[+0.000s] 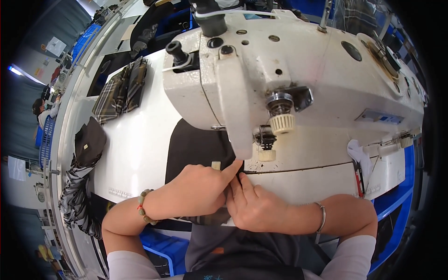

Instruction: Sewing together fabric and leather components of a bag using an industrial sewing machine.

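Note:
A dark brown cloth piece (198, 147) lies on the white sewing table, partly under the head of a white sewing machine (275, 70). My left hand (199, 186) presses on this cloth, its index finger stretched toward the presser area and the other fingers curled in. Close beside it, my right hand (255, 203) pinches the cloth's right edge with fingers together. A small pale tag (215, 165) shows on the cloth above my left knuckles. Plaid cloth (210, 218) hangs at the table edge below my hands. The needle is hidden behind the machine's lever and my fingertip.
Folded plaid cloth (122, 91) lies at the table's far left, with a dark cloth piece (90, 140) and gathered striped fabric (77, 196) nearer. Red-handled snips (359, 179) and a white cloth scrap (358, 154) sit at right. A blue bin (163, 247) stands below the table.

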Available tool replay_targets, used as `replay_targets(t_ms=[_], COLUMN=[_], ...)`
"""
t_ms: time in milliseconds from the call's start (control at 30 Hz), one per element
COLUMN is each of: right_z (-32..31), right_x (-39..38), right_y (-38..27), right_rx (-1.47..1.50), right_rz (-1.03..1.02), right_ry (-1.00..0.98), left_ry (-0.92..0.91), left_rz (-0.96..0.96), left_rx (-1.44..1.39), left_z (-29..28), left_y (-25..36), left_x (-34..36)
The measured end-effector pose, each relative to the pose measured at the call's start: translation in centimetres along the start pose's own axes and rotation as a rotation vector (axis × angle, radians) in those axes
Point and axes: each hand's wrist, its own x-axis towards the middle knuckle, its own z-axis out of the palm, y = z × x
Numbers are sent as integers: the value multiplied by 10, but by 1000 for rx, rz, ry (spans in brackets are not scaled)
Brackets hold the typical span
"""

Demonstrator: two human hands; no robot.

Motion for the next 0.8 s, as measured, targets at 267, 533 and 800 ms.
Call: replay_targets(t_ms=[267,533,800], right_z=[-1,-5,-3], right_x=[3,-2,-4], right_y=[9,-9,-8], right_rx=[18,35,38], right_rz=[-14,-18,-35], right_ry=[-18,2,21], left_ry=[130,198,199], left_rz=[-62,104,113], left_rx=[75,84,96], left_z=[1,13,14], left_y=[-9,2,3], left_x=[10,-11,-11])
